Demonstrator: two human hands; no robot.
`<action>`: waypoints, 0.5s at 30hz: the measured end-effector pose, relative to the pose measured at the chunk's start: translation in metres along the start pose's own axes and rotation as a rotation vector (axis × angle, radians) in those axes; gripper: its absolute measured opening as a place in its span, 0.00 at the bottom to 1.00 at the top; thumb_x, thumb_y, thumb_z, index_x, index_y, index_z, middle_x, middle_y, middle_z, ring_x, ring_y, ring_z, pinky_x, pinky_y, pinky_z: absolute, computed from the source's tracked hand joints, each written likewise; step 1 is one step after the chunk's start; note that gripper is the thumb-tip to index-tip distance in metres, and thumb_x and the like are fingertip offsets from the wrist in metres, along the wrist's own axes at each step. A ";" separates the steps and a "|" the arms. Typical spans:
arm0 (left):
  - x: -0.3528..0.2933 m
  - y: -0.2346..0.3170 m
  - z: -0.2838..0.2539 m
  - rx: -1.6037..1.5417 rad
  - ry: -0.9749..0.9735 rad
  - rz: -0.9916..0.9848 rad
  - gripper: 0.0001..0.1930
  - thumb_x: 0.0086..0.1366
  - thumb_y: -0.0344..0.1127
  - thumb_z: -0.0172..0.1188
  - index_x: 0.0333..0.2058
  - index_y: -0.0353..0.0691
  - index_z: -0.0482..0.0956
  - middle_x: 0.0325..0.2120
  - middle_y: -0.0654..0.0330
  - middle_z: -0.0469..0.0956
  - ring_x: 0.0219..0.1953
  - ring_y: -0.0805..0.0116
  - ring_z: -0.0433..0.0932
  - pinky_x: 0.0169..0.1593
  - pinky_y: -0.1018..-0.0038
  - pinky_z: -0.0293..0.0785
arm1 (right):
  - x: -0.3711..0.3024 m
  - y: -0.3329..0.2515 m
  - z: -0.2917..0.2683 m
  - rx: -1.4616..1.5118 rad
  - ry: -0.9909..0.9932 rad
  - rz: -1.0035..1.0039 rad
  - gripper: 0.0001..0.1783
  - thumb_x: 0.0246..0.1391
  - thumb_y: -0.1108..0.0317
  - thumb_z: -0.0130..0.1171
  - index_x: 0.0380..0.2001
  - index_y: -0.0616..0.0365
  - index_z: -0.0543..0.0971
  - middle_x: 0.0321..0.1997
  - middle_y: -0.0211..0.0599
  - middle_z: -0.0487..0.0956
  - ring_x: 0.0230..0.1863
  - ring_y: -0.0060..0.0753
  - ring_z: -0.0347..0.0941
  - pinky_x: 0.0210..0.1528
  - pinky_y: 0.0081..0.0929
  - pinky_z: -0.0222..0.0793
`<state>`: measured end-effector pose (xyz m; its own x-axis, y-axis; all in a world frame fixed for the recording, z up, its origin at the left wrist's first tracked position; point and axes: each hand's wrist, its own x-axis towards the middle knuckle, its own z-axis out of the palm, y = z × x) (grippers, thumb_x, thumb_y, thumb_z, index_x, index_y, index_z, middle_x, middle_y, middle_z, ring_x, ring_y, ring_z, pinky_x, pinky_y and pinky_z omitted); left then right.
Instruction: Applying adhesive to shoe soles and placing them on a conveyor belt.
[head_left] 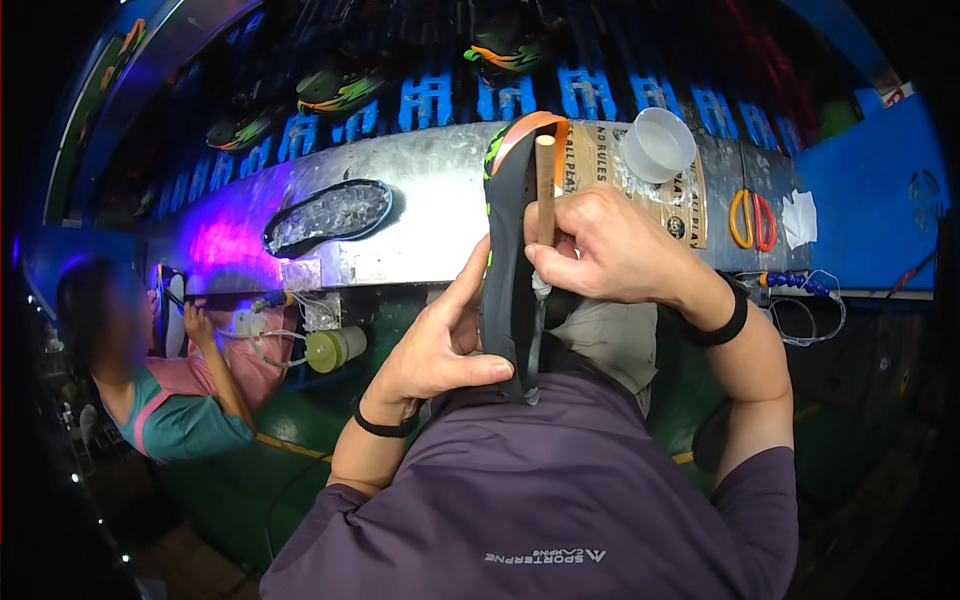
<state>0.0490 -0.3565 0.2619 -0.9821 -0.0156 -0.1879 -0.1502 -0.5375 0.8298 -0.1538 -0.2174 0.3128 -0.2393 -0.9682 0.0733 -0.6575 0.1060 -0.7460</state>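
Observation:
In front of my body, my left hand is closed around the side of a dark shoe upper with orange and green trim at its far end. The shoe is held lengthwise, pointing away from me. A wooden-handled brush is gripped in my right hand, its handle pointing away and its tip against the shoe's right edge. Further left on the metal bench lies a dark shoe sole with a wet-looking, glossy inner face and a pale blue rim.
Printed cardboard on the bench bears a white plastic tub. To its right lie scissors with orange and red handles and crumpled white paper. Beyond are blue racks and shoes. A co-worker sits left, near a green-capped container.

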 end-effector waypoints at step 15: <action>0.001 0.002 -0.017 0.017 -0.078 0.076 0.61 0.53 0.27 0.72 0.76 0.35 0.35 0.75 0.48 0.47 0.76 0.58 0.49 0.74 0.63 0.50 | 0.012 -0.003 0.005 0.035 -0.086 0.037 0.10 0.52 0.67 0.61 0.24 0.64 0.78 0.17 0.41 0.72 0.19 0.38 0.70 0.25 0.35 0.65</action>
<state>0.0497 -0.3720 0.2547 -0.9965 0.0100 -0.0832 -0.0761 -0.5226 0.8492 -0.1515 -0.2306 0.3125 -0.1999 -0.9798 -0.0102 -0.6240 0.1353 -0.7696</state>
